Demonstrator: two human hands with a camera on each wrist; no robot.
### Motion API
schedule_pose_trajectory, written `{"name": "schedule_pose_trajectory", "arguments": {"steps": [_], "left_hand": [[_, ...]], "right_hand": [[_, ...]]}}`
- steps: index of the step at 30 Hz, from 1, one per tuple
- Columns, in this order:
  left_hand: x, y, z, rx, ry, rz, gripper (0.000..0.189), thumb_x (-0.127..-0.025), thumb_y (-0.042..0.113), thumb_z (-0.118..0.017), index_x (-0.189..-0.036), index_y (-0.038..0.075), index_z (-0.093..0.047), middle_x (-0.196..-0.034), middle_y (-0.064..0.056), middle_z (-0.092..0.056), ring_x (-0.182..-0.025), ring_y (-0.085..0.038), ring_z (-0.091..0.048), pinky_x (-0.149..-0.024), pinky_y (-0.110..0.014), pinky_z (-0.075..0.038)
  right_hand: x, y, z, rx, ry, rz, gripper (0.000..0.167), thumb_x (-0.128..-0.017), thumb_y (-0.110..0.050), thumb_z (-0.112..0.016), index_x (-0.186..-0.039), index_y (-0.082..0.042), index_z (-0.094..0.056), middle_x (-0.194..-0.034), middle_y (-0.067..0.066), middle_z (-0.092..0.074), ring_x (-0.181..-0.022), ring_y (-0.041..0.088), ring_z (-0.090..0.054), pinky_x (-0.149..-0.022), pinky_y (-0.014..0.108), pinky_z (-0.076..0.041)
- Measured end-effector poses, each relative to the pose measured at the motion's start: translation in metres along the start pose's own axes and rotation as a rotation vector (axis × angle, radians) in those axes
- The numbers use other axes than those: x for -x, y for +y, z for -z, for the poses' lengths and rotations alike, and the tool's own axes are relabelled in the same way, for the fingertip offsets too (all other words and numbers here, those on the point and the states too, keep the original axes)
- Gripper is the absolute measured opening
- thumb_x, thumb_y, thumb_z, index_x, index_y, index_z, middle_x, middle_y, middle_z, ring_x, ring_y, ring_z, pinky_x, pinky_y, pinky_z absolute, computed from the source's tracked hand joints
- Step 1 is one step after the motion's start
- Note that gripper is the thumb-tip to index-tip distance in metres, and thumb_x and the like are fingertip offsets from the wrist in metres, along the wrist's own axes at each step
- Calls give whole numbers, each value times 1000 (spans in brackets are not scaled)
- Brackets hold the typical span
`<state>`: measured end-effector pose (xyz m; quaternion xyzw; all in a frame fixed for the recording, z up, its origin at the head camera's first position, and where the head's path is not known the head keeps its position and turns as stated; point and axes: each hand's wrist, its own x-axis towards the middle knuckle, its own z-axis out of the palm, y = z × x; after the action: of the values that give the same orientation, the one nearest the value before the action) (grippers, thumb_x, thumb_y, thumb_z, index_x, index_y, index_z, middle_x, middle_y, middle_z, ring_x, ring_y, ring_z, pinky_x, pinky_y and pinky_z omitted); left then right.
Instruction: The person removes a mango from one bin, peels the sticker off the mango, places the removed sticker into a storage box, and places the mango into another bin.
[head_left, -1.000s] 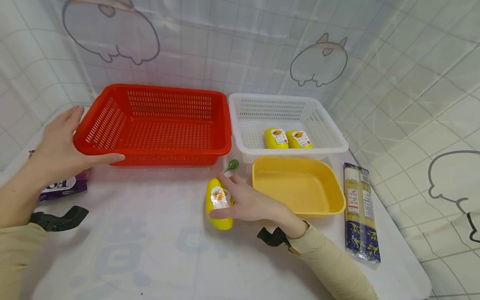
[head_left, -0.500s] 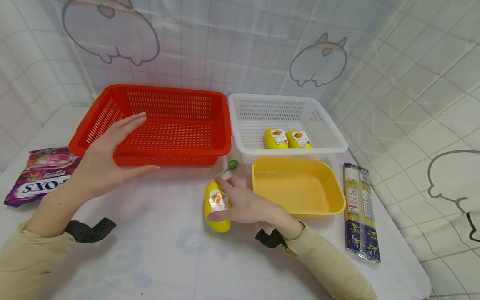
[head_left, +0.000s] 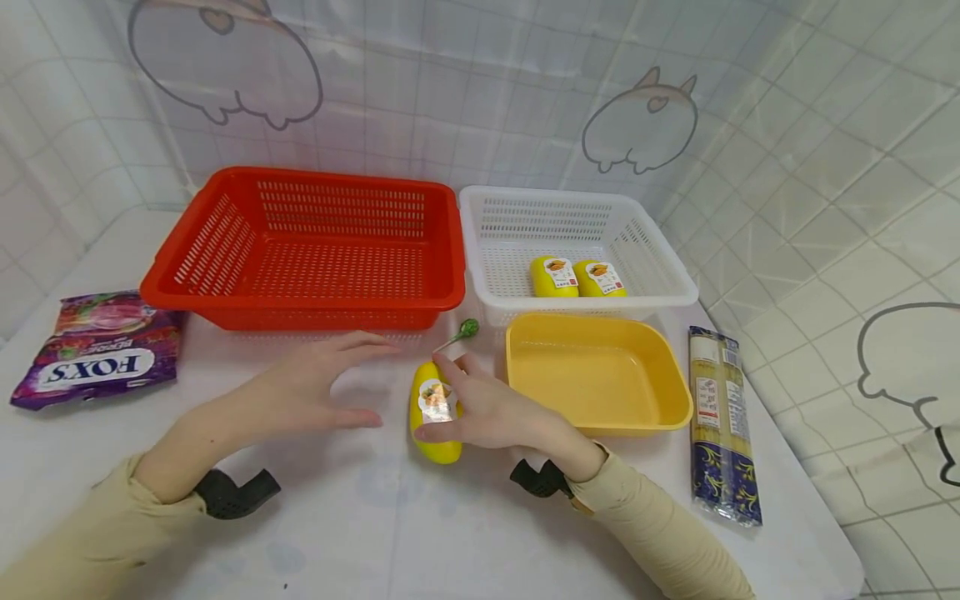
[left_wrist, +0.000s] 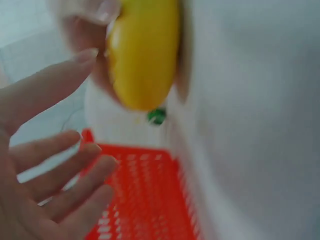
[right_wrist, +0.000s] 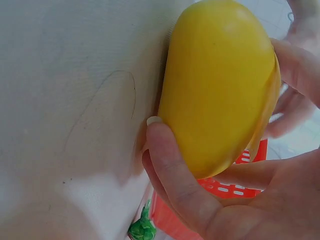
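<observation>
A yellow oval, mango-like item (head_left: 429, 442) with a white picture label lies on the table in the head view. My right hand (head_left: 491, 408) holds it, thumb and fingers around its sides; the right wrist view shows fingertips pressed along the yellow surface (right_wrist: 215, 85). To its left, my left hand (head_left: 292, 396) is spread with thumb and fingers apart, holding nothing and not touching the item. A green-wrapped lollipop (head_left: 468, 328) lies just beyond the right fingertips. Two similar yellow items (head_left: 553, 282) sit in the white basket (head_left: 592, 302).
Behind the left hand stands a red basket (head_left: 322, 318). A yellow tub (head_left: 600, 423) is to the right of the right hand. A purple FOX'S bag (head_left: 105, 354) lies far left, and a noodle-like packet (head_left: 722, 425) lies far right.
My left hand has moved right and toward me, from beside the red basket's left end to near the yellow item. The right hand has shifted only slightly, still holding that item.
</observation>
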<state>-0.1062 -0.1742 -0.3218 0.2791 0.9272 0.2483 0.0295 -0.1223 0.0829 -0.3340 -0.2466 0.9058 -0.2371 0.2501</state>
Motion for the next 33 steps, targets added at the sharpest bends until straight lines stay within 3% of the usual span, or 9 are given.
{"name": "schedule_pose_trajectory", "arguments": {"steps": [4,8,13,18,25,33], "left_hand": [[-1,1,-17,26,-79,9,91,-73,43,-88,-149,13,-48,-151,-6,-49,-135,-31,-49,-107,-58,-44],[-2,0,-30,62,-90,-21,99,-72,45,-88,-152,8,-42,-154,-9,-44,-138,-32,-45,-109,-57,-42],[-5,3,-42,73,-103,-19,104,-73,52,-85,-155,9,-37,-159,-9,-37,-142,-33,-41,-111,-58,-39],[-7,9,-49,107,-126,26,110,-74,60,-81,-158,11,-30,-162,-9,-31,-145,-33,-37,-111,-58,-39],[-9,12,-57,107,-125,40,112,-75,68,-75,-158,10,-28,-163,-8,-29,-146,-31,-36,-111,-56,-40],[-9,15,-60,138,-92,64,113,-73,71,-74,-158,12,-29,-162,-4,-31,-146,-29,-36,-113,-56,-38]], "right_hand": [[0,0,-1,8,10,4,104,-84,-61,-70,-162,-18,-16,-160,7,-26,-129,16,-46,-108,37,-46],[-1,0,-2,18,18,5,105,-84,-62,-69,-162,-16,-14,-158,8,-28,-127,16,-47,-107,37,-47],[-1,-1,-3,37,30,9,106,-83,-63,-70,-162,-16,-15,-153,9,-33,-119,16,-50,-103,35,-49],[-2,0,-4,55,35,4,107,-83,-63,-70,-162,-16,-15,-149,9,-38,-114,16,-52,-98,33,-51],[-2,-1,-5,109,37,-17,107,-82,-68,-67,-160,-12,-20,-144,8,-43,-118,17,-48,-98,34,-51],[-1,0,-3,104,24,3,107,-82,-72,-64,-160,-12,-22,-145,7,-44,-123,17,-45,-101,35,-49]]}}
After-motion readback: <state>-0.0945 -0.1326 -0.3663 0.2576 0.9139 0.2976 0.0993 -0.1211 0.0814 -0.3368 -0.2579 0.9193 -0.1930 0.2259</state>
